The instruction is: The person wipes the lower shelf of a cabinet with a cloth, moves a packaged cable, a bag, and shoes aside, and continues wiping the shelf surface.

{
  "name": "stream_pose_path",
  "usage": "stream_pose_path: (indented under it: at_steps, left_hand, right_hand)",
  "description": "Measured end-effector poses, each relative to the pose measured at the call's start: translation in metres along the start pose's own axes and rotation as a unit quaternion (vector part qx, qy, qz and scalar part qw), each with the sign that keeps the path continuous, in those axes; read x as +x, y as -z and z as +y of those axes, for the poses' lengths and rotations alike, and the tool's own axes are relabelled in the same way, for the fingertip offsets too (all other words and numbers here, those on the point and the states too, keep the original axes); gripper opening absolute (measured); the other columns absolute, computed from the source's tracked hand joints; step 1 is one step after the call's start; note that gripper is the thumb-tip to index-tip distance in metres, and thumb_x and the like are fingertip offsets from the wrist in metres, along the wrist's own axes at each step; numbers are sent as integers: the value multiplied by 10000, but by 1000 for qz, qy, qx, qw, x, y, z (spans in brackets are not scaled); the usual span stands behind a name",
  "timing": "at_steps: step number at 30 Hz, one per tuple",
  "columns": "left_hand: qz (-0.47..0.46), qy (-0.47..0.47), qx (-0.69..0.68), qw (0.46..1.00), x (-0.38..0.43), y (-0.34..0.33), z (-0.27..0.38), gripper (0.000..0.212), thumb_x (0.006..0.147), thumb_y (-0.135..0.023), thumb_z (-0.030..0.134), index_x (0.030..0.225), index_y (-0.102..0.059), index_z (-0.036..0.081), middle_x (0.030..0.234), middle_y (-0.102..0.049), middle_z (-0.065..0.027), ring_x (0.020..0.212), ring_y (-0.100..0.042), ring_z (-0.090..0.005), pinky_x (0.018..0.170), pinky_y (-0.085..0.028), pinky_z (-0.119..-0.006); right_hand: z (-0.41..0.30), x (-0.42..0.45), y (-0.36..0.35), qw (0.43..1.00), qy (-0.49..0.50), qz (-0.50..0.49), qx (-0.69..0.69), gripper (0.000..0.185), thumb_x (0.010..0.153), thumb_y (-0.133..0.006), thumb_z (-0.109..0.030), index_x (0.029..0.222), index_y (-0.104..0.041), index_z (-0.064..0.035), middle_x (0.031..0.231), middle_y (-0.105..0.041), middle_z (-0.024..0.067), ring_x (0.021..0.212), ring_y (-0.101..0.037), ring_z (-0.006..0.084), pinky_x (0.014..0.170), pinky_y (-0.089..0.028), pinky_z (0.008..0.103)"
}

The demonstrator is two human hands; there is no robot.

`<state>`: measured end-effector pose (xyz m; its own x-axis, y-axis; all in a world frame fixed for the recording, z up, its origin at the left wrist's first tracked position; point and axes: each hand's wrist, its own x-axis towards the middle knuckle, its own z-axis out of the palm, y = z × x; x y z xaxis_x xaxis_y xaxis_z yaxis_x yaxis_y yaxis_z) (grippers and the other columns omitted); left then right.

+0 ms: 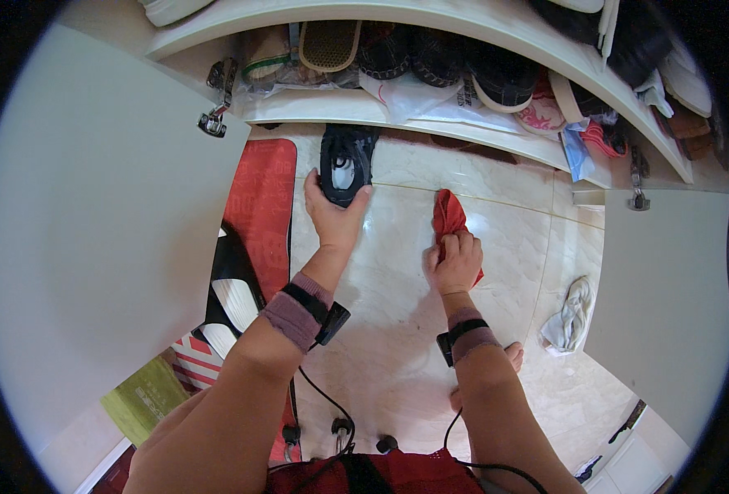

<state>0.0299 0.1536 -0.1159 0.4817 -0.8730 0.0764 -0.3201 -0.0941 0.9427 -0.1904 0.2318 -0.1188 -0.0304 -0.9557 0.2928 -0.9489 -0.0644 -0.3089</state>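
My left hand (338, 213) grips the heel of a black shoe (342, 200), thumb and fingers on either side of it. The shoe points away from me, its toe partly beneath the lowest shelf (315, 108) of a shoe cabinet. Its pale insole shows through the opening. On the tiled floor to the right, my right hand (457, 262) holds a bunched red cloth (449, 210), fingers curled over its middle. One end of the cloth sticks out ahead of the knuckles. Whether the shoe rests fully on the floor I cannot tell.
Shoes (503, 77) and plastic bags fill the shelf above. Open white doors stand left (111, 185) and right (661, 272). A red mat (259, 210) lies left, with black-and-white slippers (238, 296). Right lies a white cloth (571, 318); lower left, a green box (145, 395).
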Motion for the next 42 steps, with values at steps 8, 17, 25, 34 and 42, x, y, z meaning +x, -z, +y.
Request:
stream_pose_path:
  at_steps: [8, 17, 25, 34, 42]
  left_hand:
    - [-35, 76, -163, 983, -19, 1, 14, 769, 710, -801, 102, 1339, -372, -9, 1231, -521, -149, 1118, -527, -224, 975, -418, -306]
    - [-112, 15, -179, 977, -41, -40, 31, 751, 739, -786, 46, 1348, -350, 5, 1229, -514, -116, 1091, -535, -184, 947, -455, -312]
    - [-240, -69, 49, 967, 30, -46, 15, 827, 728, -784, 272, 1383, -368, -15, 1365, -448, -240, 1287, -416, -365, 1098, -312, -409]
    - [-179, -196, 493, 828, 208, 41, -38, 575, 800, -643, 327, 1270, -518, 19, 1291, -527, -208, 1186, -496, -372, 1007, -399, -453]
    - [-41, -181, 547, 816, 153, 21, 1, 344, 778, -651, 244, 1098, -655, 118, 1231, -531, -213, 1136, -475, -395, 948, -417, -441]
  right_hand:
    - [2, -1, -3, 1000, 7, 8, -6, 190, 669, -630, -218, 807, -561, -106, 897, -533, 99, 850, -505, 317, 713, -425, 441]
    - [-3, 3, 1, 1000, 16, 22, -3, 177, 662, -622, -189, 804, -553, -108, 873, -521, 100, 817, -502, 317, 686, -419, 437]
    - [-2, 3, -2, 999, 16, 23, 23, 187, 659, -625, -196, 807, -547, -111, 880, -522, 101, 824, -506, 316, 681, -418, 444]
    - [-1, 1, 2, 1000, -7, -13, 16, 187, 670, -631, -159, 830, -564, -90, 901, -545, 125, 836, -513, 330, 727, -431, 440]
    - [1, 1, -1, 1000, 10, 15, 16, 205, 664, -631, -211, 820, -545, -108, 887, -518, 100, 835, -502, 315, 704, -419, 443]
